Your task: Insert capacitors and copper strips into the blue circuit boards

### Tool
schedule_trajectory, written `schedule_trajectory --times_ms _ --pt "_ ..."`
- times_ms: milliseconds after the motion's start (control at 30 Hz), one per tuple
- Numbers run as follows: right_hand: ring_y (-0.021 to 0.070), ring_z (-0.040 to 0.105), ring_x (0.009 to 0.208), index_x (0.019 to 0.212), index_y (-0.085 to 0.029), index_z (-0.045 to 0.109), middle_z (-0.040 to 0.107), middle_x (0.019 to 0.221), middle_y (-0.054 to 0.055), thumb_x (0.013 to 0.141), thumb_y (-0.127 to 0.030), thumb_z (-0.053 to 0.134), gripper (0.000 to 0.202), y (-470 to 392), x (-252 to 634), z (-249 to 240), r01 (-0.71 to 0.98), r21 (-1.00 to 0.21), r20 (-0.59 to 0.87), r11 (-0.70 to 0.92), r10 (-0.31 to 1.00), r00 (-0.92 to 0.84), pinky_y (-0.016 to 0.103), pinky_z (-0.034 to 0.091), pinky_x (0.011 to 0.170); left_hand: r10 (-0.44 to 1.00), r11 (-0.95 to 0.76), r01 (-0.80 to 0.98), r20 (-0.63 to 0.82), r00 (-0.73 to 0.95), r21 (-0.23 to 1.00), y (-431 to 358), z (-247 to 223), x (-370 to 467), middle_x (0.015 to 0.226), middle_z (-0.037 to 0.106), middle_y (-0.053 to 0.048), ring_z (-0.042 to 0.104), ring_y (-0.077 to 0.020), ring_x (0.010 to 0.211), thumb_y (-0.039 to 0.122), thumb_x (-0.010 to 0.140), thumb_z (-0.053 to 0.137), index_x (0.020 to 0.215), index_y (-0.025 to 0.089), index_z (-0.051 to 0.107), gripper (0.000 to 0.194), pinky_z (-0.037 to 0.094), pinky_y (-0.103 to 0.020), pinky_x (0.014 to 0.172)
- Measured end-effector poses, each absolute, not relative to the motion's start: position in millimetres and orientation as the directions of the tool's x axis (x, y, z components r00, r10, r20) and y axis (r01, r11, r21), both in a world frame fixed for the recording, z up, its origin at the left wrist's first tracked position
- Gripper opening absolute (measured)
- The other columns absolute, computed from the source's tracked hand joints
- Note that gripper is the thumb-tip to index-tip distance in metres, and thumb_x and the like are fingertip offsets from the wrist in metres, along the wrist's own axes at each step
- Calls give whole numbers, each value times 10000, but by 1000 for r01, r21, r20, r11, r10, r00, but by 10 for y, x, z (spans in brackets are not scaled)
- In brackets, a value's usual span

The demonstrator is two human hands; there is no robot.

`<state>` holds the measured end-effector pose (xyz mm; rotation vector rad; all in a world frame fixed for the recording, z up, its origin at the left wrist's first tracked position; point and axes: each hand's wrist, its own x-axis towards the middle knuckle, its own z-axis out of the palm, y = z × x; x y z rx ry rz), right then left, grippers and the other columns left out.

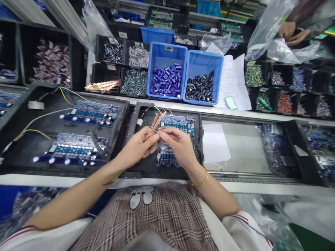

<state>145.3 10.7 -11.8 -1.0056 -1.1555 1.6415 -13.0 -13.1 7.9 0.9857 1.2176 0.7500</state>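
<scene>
Several thin copper-coloured toothed strips stand up out of my left hand, whose fingers are closed round their lower ends. Close beside it, my right hand pinches the same copper strips with thumb and forefinger. Both hands are over a black tray that holds two blue circuit boards. The upper board shows behind my hands, and the lower board is partly hidden by my right hand. More copper strips lie in a pile at the front of a black bin.
Another black tray with blue boards and wires is on the left. Behind are blue bins of capacitors and small black bins of parts. Paper sheets lie right of my tray. Another person's hands are at the upper right.
</scene>
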Motion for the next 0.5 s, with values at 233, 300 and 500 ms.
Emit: schedule_trajectory --times_ms 233,300,500 --pt "155 635 989 806 -237 711 674 996 28 844 -313 672 94 -72 1678 -182 -4 -1000 23 22 988 -154 312 559 845 897 434 -131 -414 153 891 -334 -128 125 596 487 85 303 -47 368 540 881 564 869 247 353 360 174 -155 362" --pt "157 626 1005 811 -236 708 666 997 33 854 -312 661 99 -69 1693 -189 42 -998 48 53 991 -126 311 554 850 926 375 -80 -369 81 923 -381 -158 123 665 561 61 409 -66 400 533 917 514 876 246 350 333 253 -169 370" --pt "147 645 932 890 -223 672 676 968 20 852 -352 658 135 -83 1587 -288 -175 -982 -63 -73 996 -63 354 539 910 969 244 338 -244 -46 909 -454 -240 116 652 539 43 504 -107 534 475 984 428 954 226 443 251 384 -213 495"
